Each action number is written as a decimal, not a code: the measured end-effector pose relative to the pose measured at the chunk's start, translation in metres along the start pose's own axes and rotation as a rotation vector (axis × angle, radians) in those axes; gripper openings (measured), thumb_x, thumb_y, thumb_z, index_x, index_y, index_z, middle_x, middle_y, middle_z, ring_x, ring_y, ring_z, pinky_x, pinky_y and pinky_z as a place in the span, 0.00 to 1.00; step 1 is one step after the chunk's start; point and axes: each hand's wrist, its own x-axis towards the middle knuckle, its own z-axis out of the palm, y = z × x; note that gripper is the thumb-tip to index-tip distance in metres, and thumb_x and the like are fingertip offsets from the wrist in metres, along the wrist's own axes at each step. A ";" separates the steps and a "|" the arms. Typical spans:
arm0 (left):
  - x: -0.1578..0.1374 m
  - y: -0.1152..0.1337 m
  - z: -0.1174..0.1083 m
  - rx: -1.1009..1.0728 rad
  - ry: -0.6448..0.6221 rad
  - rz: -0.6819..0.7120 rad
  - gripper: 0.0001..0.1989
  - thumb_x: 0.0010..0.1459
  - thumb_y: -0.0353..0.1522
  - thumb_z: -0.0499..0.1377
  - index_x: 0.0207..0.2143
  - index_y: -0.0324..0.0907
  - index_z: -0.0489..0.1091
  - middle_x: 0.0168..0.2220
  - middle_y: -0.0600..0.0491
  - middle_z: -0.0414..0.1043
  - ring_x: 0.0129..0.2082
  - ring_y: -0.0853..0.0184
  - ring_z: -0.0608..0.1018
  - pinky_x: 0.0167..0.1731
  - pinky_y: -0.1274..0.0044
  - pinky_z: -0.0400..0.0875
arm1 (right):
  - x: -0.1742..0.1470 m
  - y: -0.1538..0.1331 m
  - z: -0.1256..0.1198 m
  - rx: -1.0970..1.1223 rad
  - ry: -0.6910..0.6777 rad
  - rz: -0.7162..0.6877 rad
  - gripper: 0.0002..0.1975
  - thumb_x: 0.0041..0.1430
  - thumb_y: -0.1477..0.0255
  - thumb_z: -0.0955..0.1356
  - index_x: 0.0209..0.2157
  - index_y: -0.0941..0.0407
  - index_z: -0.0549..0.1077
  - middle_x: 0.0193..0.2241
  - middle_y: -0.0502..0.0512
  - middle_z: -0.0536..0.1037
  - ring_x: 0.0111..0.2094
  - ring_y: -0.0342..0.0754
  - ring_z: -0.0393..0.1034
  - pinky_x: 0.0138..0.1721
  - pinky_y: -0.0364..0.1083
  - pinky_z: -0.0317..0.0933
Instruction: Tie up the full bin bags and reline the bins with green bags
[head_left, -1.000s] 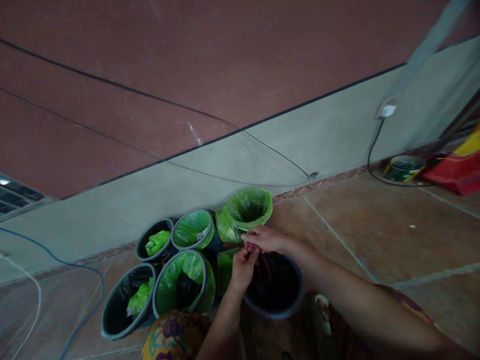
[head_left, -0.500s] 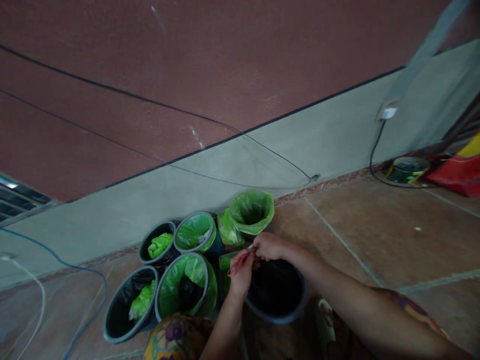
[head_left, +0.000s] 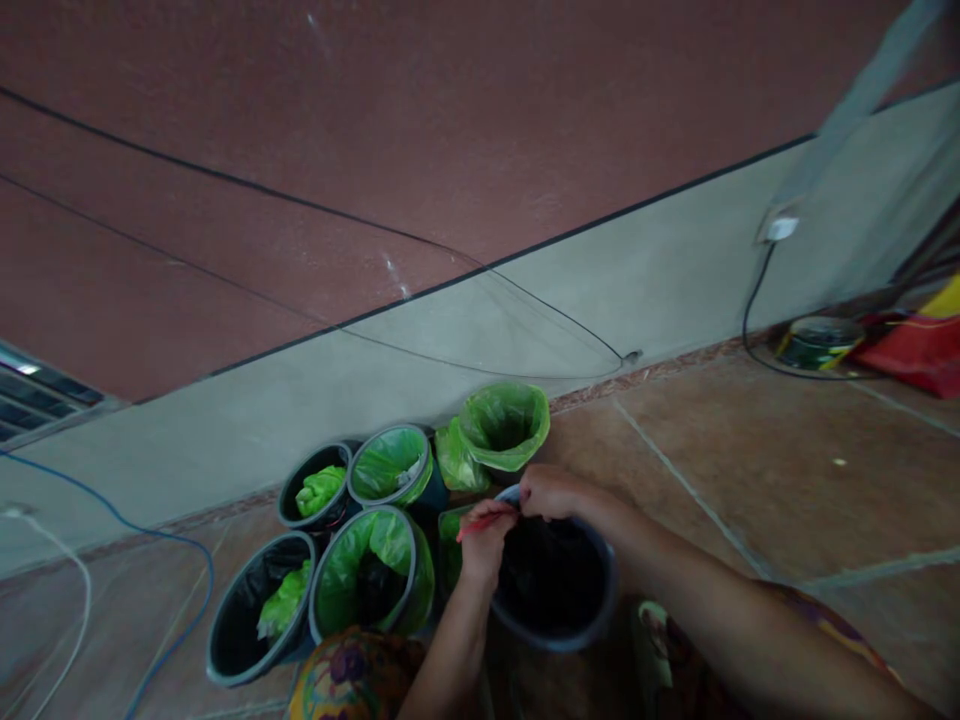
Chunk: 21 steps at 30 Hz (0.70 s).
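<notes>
Both hands meet over the back left rim of a round bin point(head_left: 556, 640) lined with a black bag point(head_left: 559, 585). My left hand point(head_left: 484, 545) is closed, and a thin red loop point(head_left: 480, 525), like a cord or band, lies across its fingers. To its right, my right hand point(head_left: 553, 492) is closed with its fingertips pinched at the dark edge of the black bag. The fingertips nearly touch, and the exact grip between them is small and dark. Just left of my left hand, a green-lined container point(head_left: 450, 550) is partly hidden.
Several lined bins stand to the left, including a green-lined bin point(head_left: 360, 610) and a black-lined bin point(head_left: 225, 640). A green-bagged bin point(head_left: 504, 430) stands by the wall point(head_left: 420, 350). A blue cable point(head_left: 210, 570) crosses the floor; a tin point(head_left: 820, 345) lies far right.
My right hand has shifted slightly right, opening a small gap from my left hand. The red loop now appears flatter and narrower across my left fingers.
</notes>
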 end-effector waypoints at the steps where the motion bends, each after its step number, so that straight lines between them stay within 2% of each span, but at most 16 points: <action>1: 0.000 -0.001 -0.001 0.028 -0.025 0.045 0.03 0.41 0.29 0.66 0.22 0.39 0.75 0.22 0.54 0.75 0.24 0.70 0.74 0.30 0.77 0.69 | 0.002 0.000 0.001 -0.041 0.041 -0.023 0.09 0.49 0.73 0.68 0.28 0.60 0.81 0.24 0.57 0.79 0.24 0.45 0.71 0.23 0.40 0.56; 3: 0.002 -0.002 -0.002 0.068 -0.065 0.145 0.03 0.44 0.30 0.64 0.24 0.39 0.75 0.24 0.53 0.75 0.25 0.69 0.74 0.31 0.77 0.69 | 0.006 -0.001 0.003 -0.078 0.102 -0.091 0.10 0.51 0.75 0.66 0.31 0.59 0.81 0.28 0.58 0.81 0.29 0.47 0.73 0.25 0.40 0.55; 5: 0.004 -0.005 -0.002 0.122 -0.065 0.251 0.04 0.46 0.30 0.63 0.27 0.39 0.75 0.27 0.52 0.75 0.28 0.68 0.76 0.33 0.76 0.70 | 0.010 -0.003 0.007 -0.046 0.089 -0.141 0.13 0.52 0.78 0.64 0.34 0.58 0.81 0.31 0.57 0.81 0.32 0.46 0.74 0.26 0.39 0.55; 10: 0.007 -0.021 0.001 0.282 0.014 0.353 0.08 0.52 0.27 0.57 0.34 0.39 0.74 0.32 0.50 0.76 0.32 0.67 0.77 0.36 0.76 0.71 | 0.013 -0.010 0.017 0.029 -0.054 -0.041 0.15 0.51 0.82 0.64 0.37 0.63 0.79 0.32 0.62 0.82 0.29 0.46 0.75 0.23 0.38 0.56; 13: 0.005 -0.027 0.005 0.346 0.101 0.363 0.08 0.54 0.27 0.55 0.36 0.40 0.73 0.34 0.50 0.76 0.34 0.67 0.77 0.38 0.76 0.71 | 0.014 -0.009 0.021 0.101 -0.079 0.011 0.14 0.52 0.83 0.63 0.34 0.63 0.79 0.30 0.61 0.82 0.25 0.45 0.73 0.21 0.38 0.57; 16: 0.002 -0.026 0.007 0.375 0.158 0.326 0.06 0.55 0.29 0.56 0.34 0.40 0.73 0.32 0.51 0.75 0.32 0.68 0.76 0.35 0.77 0.70 | 0.016 -0.007 0.022 0.232 -0.076 0.030 0.14 0.56 0.82 0.61 0.32 0.61 0.79 0.26 0.57 0.81 0.20 0.41 0.69 0.20 0.37 0.59; 21: 0.000 -0.018 0.007 0.339 0.135 0.220 0.07 0.54 0.31 0.57 0.26 0.39 0.72 0.24 0.53 0.73 0.25 0.70 0.73 0.28 0.79 0.67 | 0.016 -0.008 0.019 0.247 -0.070 0.048 0.13 0.60 0.78 0.62 0.30 0.61 0.77 0.26 0.58 0.81 0.20 0.41 0.71 0.22 0.37 0.62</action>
